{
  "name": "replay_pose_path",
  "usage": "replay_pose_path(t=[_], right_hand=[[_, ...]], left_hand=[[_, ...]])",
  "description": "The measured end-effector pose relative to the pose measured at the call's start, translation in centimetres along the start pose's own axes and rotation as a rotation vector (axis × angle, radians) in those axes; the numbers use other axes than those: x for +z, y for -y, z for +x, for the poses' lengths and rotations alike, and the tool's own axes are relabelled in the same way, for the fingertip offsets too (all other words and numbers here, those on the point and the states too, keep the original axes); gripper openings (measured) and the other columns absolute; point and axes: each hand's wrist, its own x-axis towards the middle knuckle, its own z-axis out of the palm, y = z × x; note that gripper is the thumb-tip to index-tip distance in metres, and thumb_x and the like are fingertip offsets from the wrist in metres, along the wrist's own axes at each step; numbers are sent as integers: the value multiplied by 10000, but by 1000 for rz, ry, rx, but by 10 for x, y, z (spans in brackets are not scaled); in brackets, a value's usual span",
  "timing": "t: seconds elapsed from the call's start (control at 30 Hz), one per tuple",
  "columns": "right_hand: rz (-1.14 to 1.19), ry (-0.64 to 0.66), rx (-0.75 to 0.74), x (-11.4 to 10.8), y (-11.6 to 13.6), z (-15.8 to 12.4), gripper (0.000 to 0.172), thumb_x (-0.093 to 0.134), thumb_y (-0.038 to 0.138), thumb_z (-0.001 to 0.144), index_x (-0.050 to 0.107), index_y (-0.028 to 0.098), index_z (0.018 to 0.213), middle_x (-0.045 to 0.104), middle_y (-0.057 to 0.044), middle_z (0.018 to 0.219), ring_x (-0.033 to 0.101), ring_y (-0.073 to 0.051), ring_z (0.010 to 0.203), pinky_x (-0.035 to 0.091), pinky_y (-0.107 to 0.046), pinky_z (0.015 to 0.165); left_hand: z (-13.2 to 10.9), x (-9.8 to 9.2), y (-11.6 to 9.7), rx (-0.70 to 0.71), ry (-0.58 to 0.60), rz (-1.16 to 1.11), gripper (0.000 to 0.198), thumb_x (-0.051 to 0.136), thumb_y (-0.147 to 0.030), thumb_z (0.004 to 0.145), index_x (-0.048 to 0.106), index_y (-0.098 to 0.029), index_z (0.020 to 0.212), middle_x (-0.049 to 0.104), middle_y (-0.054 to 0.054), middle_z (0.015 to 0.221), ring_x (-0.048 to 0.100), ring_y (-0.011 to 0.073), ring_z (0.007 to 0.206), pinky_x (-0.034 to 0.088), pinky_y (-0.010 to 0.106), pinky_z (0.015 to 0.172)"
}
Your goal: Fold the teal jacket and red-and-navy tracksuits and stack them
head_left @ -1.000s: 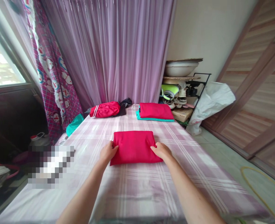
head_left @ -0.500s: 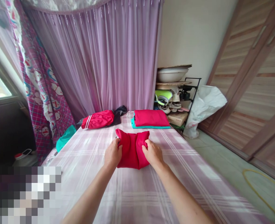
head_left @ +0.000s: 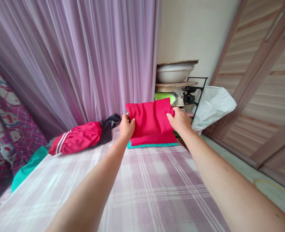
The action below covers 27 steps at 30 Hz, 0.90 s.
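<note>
Curtain of lilac net hangs along the far edge of the bed, which we find covered in a purple checked sheet. Wooden doors stand beyond the bed's right edge. A white sack leans against them, next to a black rack carrying a pale basin.

On the bed, near the far left corner, lies a red jacket with white stripes, bundled and touching a dark garment. A teal cloth lies along the left edge.

At the far edge, towards the right corner, we note a folded stack: a red piece on a teal piece.

Directly above that stack is the folded red cloth, held tilted, its upper edge raised. We cannot tell whether its lower edge touches the stack.

The left hand grips the cloth's left side, fingers closed around the fold. The right hand grips the right side likewise, its fingers closed on the fabric. Both arms are stretched forward over the sheet.
</note>
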Motion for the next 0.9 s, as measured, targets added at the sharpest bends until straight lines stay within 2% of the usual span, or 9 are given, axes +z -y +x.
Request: replay_pose_path(t=[0.1,0.17,0.23,0.37,0.53,0.6,0.67,0.8,0.9], right_hand=[[-53,171,118,37,-17,9,465,477,377,939,512,125,1328,645,-191,1219,616,-300,1117,463,-413,921],[-63,202,104,60,-21,6,545,482,376,932,450,123,1414,574,-214,1335,562,-319,1210,447,-443,968],[-53,156,21,78,-16,3,592,451,391,944,394,146,1480,460,-218,1468,468,-343,1318,408,-498,1027],[-31,91,-184,106,11,2,624,316,510,983,325,235,1543,246,-149,1626,235,-354,1466,252,-625,1123],[-47,436,-234,138,36,0,660,256,627,964,335,322,1543,221,-75,1650,151,-372,1494,121,-738,1113],[-67,477,-220,137,39,1,661,287,625,962,363,302,1534,251,-94,1640,174,-377,1490,126,-742,1108],[-71,414,-240,126,39,-5,626,321,583,973,407,277,1513,311,-112,1615,237,-366,1474,167,-720,1112],[5,61,-400,102,27,-74,501,327,411,1007,541,205,1411,511,-134,1482,415,-292,1385,277,-572,1141],[103,17,-642,104,3,-162,399,392,365,990,669,231,1243,613,-108,1376,501,-269,1311,343,-502,1112]], left_hand=[[5,29,46,-192,133,-62,549,678,-306,828,494,-163,1325,608,166,1343,655,236,1094,514,345,906],[-6,35,82,-266,177,-65,603,699,-315,807,491,-156,1351,608,193,1338,691,248,998,542,364,832],[-22,30,117,-297,205,-110,614,685,-334,814,482,-171,1371,606,187,1343,705,237,948,559,351,762],[-59,0,171,-154,130,-96,478,612,-366,852,549,-198,1295,666,140,1259,705,210,940,565,350,781],[-97,-34,199,-145,108,-11,368,533,-300,875,582,-203,1227,716,90,1165,708,179,910,568,353,839],[-101,-44,200,-134,106,37,349,518,-276,879,591,-207,1213,717,81,1168,707,174,907,570,346,836],[-97,-57,201,-82,87,127,330,512,-264,881,609,-216,1193,713,79,1175,702,186,929,570,350,837],[-68,-102,210,71,15,447,365,538,-291,877,615,-200,1222,668,116,1255,632,259,1138,500,417,994],[-42,-145,223,29,-6,727,480,549,-323,874,562,-144,1319,567,179,1393,533,322,1279,428,458,1066]])
